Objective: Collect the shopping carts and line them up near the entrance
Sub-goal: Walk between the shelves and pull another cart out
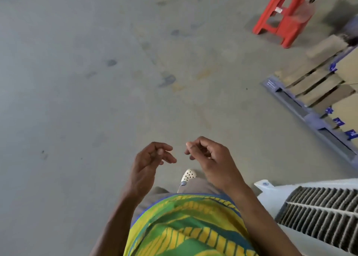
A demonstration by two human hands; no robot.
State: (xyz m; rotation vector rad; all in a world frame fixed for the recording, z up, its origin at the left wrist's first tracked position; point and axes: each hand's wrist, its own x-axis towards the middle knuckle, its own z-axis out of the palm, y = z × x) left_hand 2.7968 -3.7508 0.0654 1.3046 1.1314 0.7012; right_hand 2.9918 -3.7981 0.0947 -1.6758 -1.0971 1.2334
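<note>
Evidently between carts: the left hand (153,158) and right hand (206,157) hang loosely curled, holding nothing; 0 carts show, so finding 1 likely comes next.

A grey concrete floor (87,100) with dark stains fills most of the view. A red plastic stool (280,17) stands at the upper right. Below it, a blue pallet (310,118) carries flat brown cardboard boxes (325,89) with blue labels. A white unit with a grey louvred grille (319,213) sits at the lower right. A white perforated clog (188,174) shows above a green-and-yellow striped garment (189,226).
</note>
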